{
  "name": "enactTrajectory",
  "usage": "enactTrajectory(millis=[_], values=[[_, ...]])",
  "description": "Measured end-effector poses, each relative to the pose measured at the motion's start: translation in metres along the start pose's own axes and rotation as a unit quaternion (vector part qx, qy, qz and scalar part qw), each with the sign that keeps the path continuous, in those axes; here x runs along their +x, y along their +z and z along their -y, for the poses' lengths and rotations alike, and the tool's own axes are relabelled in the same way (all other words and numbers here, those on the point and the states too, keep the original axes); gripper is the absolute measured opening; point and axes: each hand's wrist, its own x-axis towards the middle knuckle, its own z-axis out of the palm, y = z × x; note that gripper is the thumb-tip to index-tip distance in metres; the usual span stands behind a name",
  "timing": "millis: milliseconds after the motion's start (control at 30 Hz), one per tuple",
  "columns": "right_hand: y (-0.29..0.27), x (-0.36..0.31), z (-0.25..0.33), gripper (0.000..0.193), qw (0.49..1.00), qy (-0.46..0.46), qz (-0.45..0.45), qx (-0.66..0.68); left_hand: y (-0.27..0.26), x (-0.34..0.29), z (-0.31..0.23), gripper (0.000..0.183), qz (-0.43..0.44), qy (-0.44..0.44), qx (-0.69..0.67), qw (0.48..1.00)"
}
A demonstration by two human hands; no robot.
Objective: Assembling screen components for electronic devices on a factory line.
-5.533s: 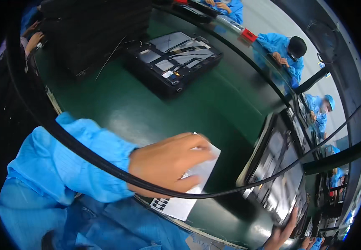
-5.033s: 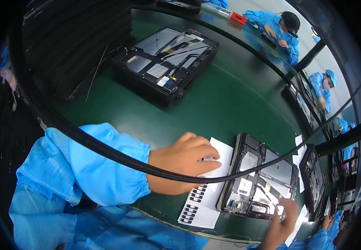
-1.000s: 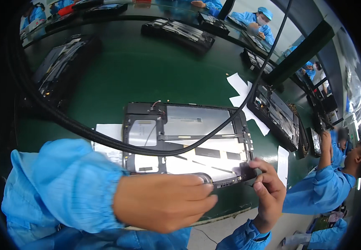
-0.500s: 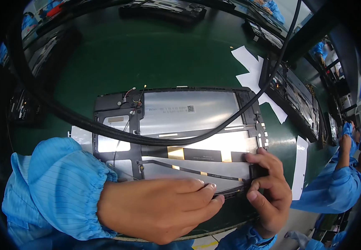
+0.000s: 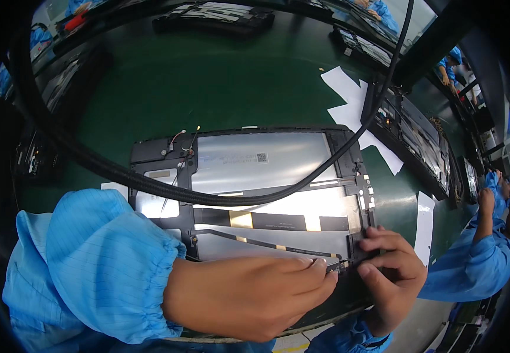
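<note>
An opened tablet (image 5: 267,176) with a black frame and silver metal plates lies flat on the green bench. Dark flat cables (image 5: 290,222) with gold patches run across it. My left hand (image 5: 255,294) reaches over its near edge from the left. The fingertips are pinched together at the near right corner, by a small dark part (image 5: 333,267); what exactly they hold is partly hidden. My right hand (image 5: 397,267) grips the tablet's right edge at that corner, fingers bent over the frame and thumb just below them.
A thick black cable (image 5: 220,199) loops above the tablet. White paper (image 5: 349,106) lies at the far right, beside stacked black tablet housings (image 5: 414,141). Another white strip (image 5: 424,226) is at the right. More housings (image 5: 214,17) stand at the back. A co-worker's blue sleeve (image 5: 467,267) is at the right.
My left hand has slid right along the near edge to the corner. My right hand has shifted slightly right and down. The tablet appears slightly left in the picture.
</note>
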Motion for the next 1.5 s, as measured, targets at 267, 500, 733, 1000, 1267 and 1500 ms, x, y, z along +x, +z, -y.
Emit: enactTrajectory(millis=[267, 500, 733, 1000, 1267, 1500], values=[[0.013, -0.007, -0.006, 0.02, 0.996, -0.071, -0.044, -0.045, -0.001, 0.008, 0.006, 0.03, -0.01, -0.019, -0.023, 1.0], [0.014, 0.001, -0.011, 0.018, 0.988, -0.099, -0.034, -0.11, 0.001, 0.011, 0.016, 0.031, 0.012, -0.024, -0.011, 1.0], [0.025, -0.003, 0.017, 0.012, 0.966, -0.144, -0.071, -0.202, -0.004, 0.007, 0.0, 0.031, 0.022, -0.042, 0.006, 0.999], [0.027, -0.072, 0.036, 0.018, 0.976, -0.079, -0.165, -0.12, -0.059, 0.006, 0.014, 0.04, 0.046, -0.071, -0.098, 0.992], [0.093, -0.092, 0.1, 0.036, 0.956, -0.039, -0.13, -0.258, -0.092, -0.034, 0.075, 0.051, 0.186, -0.305, -0.133, 0.924], [0.147, -0.087, 0.131, 0.062, 0.974, -0.012, -0.184, -0.136, -0.133, -0.049, 0.047, 0.058, 0.114, -0.359, -0.058, 0.924]])
